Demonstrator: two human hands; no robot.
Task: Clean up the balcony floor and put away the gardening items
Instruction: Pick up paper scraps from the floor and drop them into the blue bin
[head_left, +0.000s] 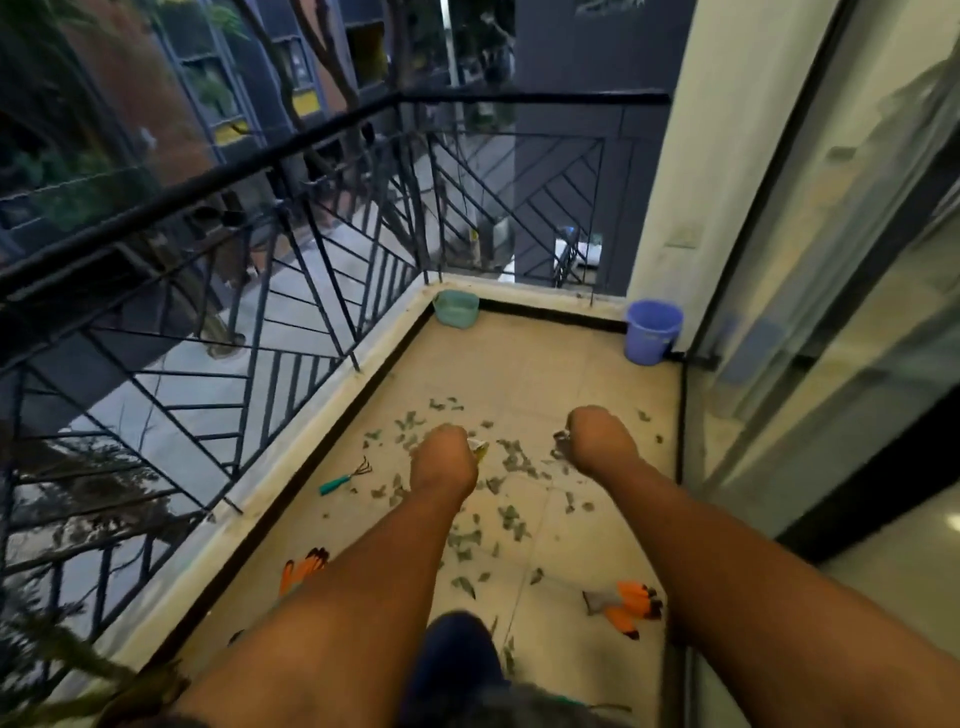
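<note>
— Down low, both arms stretched over the balcony floor (519, 364). Left hand (444, 465) curled round something yellowish, too blurred to name.
— And the right hand (602, 441)?
— Curled too, pinching a few dark leaf scraps.
— Elsewhere?
— Scattered leaves (511, 462) between and below the hands; teal hand rake (345, 475) left; orange gloves (626, 605) nearer; green pot (456, 309) and purple bucket (652, 332) at far corners.

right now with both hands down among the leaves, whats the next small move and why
Probably carry what both hands hold to the purple bucket in the far right corner and drop it in. The left hand seems to grip something yellowish, the right hand appears to hold leaf bits, and many leaves lie scattered on the floor tiles.
</note>
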